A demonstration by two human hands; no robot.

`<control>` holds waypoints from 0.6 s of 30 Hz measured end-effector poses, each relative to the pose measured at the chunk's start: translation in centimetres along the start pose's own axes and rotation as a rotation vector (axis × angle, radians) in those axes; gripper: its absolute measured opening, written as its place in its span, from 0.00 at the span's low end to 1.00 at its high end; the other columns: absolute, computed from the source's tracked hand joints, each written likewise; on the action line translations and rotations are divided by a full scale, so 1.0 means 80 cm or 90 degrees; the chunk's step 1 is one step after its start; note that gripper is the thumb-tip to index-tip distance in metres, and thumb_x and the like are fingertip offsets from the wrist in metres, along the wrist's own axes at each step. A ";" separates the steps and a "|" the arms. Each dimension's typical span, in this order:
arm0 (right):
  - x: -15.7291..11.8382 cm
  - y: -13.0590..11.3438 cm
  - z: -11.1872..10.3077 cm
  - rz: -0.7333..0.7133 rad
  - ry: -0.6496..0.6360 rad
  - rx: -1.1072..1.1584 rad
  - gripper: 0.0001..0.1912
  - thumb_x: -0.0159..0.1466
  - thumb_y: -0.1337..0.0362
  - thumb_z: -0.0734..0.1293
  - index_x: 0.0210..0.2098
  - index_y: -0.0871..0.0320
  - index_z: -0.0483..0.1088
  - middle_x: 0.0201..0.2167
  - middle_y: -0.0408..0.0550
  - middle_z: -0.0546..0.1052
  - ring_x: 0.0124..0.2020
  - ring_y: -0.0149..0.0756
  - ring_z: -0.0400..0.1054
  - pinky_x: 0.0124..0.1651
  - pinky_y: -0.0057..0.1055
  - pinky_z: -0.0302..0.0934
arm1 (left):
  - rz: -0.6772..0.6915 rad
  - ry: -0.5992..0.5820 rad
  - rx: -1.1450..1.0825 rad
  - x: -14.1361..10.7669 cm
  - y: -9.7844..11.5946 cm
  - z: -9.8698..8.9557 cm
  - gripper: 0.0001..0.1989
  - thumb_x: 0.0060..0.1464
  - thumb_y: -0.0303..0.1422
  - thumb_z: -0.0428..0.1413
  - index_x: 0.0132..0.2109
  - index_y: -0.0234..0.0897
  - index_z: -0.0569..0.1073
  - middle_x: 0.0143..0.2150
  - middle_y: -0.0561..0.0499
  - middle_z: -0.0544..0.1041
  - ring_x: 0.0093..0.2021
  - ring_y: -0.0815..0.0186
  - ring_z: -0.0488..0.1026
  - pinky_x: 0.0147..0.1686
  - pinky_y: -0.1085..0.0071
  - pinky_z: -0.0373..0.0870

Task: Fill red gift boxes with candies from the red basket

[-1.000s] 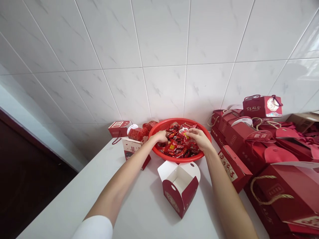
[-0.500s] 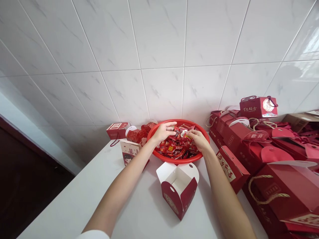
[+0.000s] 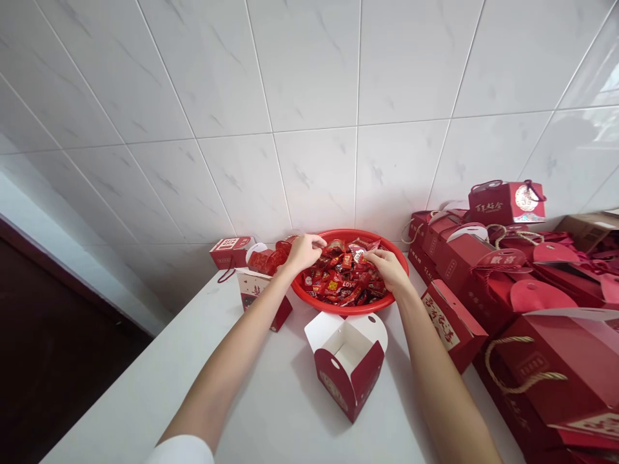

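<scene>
A red plastic basket (image 3: 348, 310) full of red-wrapped sweets (image 3: 338, 283) stands against the tiled wall. Over its left rim is my left hand (image 3: 305, 252), its fingers bent together at the sweets; what they hold, if anything, is too small to tell. My right hand (image 3: 387, 267) reaches in from the right, thumb and fingers pinched by a white-and-red wrapped sweet (image 3: 358, 256). In front of the basket an open dark red box (image 3: 345, 374) with a white inside stands with its flaps up, and neither hand touches it.
Many red gift boxes with rope handles (image 3: 541, 361) are piled along the right side. A standing box (image 3: 251, 287) is partly behind my left forearm, with a small red box (image 3: 231, 252) at the back left. The white table's (image 3: 159, 380) left edge runs diagonally.
My left hand has moved left, from over the sweets to the basket's left rim, and its fingers have drawn together. My right hand has stayed nearly in place. The view has shifted slightly.
</scene>
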State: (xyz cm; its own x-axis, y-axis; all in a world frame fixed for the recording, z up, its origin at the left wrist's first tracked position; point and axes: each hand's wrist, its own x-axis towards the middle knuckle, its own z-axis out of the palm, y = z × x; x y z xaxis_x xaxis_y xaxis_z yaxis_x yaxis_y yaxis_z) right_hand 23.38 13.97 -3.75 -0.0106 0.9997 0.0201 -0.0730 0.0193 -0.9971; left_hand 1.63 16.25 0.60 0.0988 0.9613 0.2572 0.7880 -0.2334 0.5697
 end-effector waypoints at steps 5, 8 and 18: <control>-0.002 -0.002 0.000 0.000 0.004 0.006 0.13 0.47 0.56 0.72 0.23 0.58 0.69 0.21 0.42 0.69 0.21 0.28 0.60 0.20 0.25 0.55 | -0.079 -0.319 0.180 0.001 -0.009 0.006 0.15 0.42 0.22 0.58 0.37 0.40 0.82 0.36 0.49 0.83 0.39 0.60 0.79 0.40 0.72 0.74; -0.002 -0.001 0.000 -0.004 0.008 0.007 0.13 0.48 0.56 0.72 0.23 0.58 0.69 0.22 0.42 0.70 0.22 0.29 0.62 0.21 0.25 0.56 | -0.106 -0.357 0.261 0.000 -0.008 0.018 0.16 0.37 0.24 0.61 0.37 0.39 0.82 0.39 0.44 0.83 0.39 0.54 0.79 0.38 0.67 0.74; 0.000 0.001 0.001 -0.007 -0.007 0.004 0.13 0.48 0.55 0.73 0.24 0.58 0.70 0.21 0.43 0.71 0.22 0.29 0.61 0.22 0.25 0.57 | -0.093 -0.370 0.321 0.004 -0.004 0.045 0.12 0.29 0.26 0.66 0.29 0.35 0.78 0.42 0.37 0.81 0.43 0.47 0.78 0.40 0.64 0.73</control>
State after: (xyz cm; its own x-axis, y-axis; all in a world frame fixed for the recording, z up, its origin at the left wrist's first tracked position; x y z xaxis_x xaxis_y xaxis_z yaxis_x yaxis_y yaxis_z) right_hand 23.26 13.93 -3.79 -0.0212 0.9993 0.0318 -0.0791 0.0301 -0.9964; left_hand 3.58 17.14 -2.31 0.1651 0.9322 -0.3222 0.9847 -0.1375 0.1068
